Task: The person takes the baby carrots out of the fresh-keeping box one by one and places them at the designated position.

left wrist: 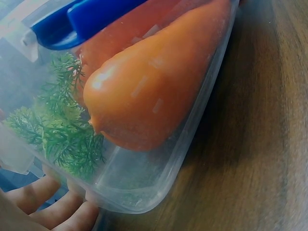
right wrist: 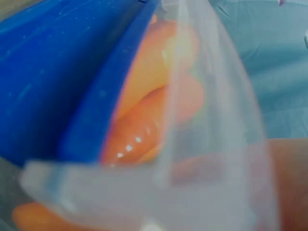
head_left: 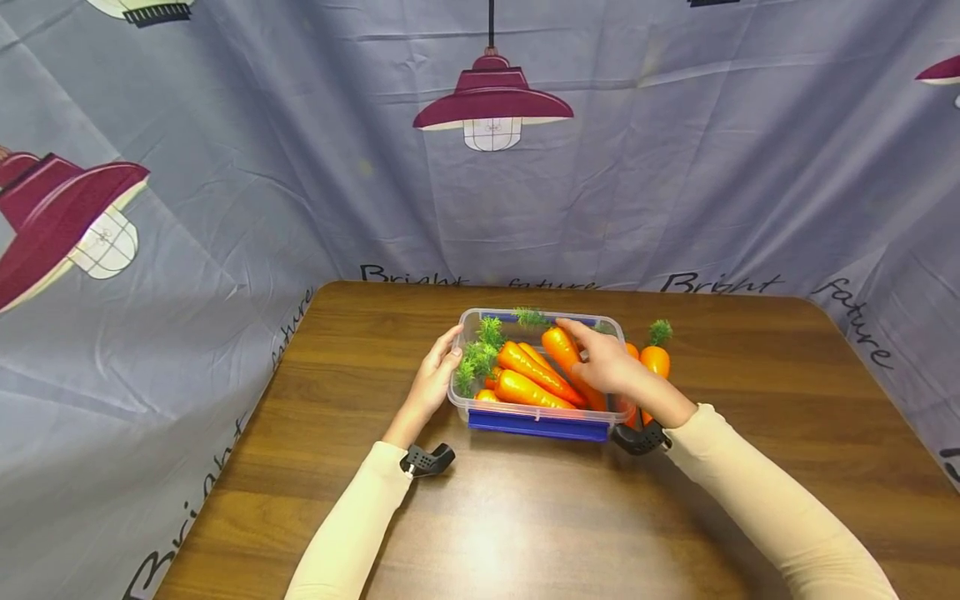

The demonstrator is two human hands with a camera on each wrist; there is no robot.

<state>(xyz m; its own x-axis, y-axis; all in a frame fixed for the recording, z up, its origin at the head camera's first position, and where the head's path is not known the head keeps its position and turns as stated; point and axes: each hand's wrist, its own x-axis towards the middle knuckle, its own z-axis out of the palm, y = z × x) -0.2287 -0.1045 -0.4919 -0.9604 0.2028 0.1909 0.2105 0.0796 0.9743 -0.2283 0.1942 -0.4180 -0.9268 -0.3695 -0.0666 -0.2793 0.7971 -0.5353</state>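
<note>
A clear plastic container [head_left: 536, 410] with blue latches holds several orange toy carrots with feathery green tops. My left hand [head_left: 433, 375] holds the container's left end, with the thumb at the rim; in the left wrist view its fingers [left wrist: 72, 207] lie against the outside of the end wall. Inside the container, my right hand [head_left: 607, 360] grips a carrot [head_left: 558, 343] that lies slanted at the right, its thumb and fingers on the upper part. Other carrots [head_left: 528, 390] lie beside it, their green tops [head_left: 480, 354] toward the left wall. The right wrist view is blurred and shows no fingertips clearly.
More carrots [head_left: 656, 362] lie on the wooden table [head_left: 337, 375] just right of the container, partly hidden by the right forearm. A grey curtain [head_left: 360, 183] printed with lamps hangs behind the table and along its sides. Each wrist wears a black camera mount [head_left: 429, 460].
</note>
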